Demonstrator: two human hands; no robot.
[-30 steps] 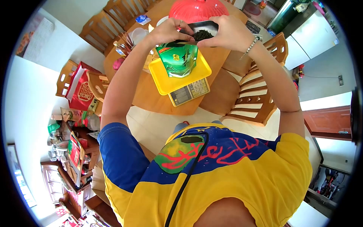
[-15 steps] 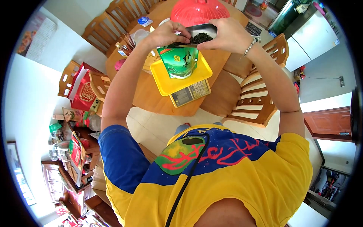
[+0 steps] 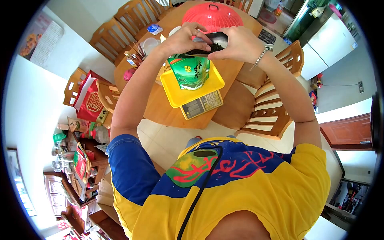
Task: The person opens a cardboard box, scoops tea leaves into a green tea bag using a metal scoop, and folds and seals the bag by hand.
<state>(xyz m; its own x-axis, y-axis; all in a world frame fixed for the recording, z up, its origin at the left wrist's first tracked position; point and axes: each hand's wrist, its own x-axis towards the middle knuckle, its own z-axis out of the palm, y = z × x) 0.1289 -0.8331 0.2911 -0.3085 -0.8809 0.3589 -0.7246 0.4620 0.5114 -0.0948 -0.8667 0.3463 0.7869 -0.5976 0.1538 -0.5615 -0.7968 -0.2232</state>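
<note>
My right hand (image 3: 242, 45) grips a shallow metal tray (image 3: 219, 38) by its right side, thumb in front and fingers behind. Dark, dry leaves that look like tea (image 3: 216, 47) lie in the tray. My left hand (image 3: 185, 40) reaches over the tray's left end, its thumb and fingers curled round some of the leaves. Just below stands an upright green pouch (image 3: 191, 74) with printed characters; its mouth is hidden by the tray and my left hand. The pouch rests on a yellow tray (image 3: 173, 91) set upon a kitchen scale (image 3: 205, 105).
The wooden table (image 3: 154, 106) also bears a red mesh food cover (image 3: 212, 18), a blue packet (image 3: 153, 29) and a plastic cup (image 3: 150, 43). Wooden chairs stand around it, with one chair (image 3: 266, 112) close on the right. A red bag (image 3: 90, 98) is at the left.
My left hand has shifted right, deeper over the leaves, with its fingers spread a little more. The metal tray sits slightly lower and more tilted over the pouch.
</note>
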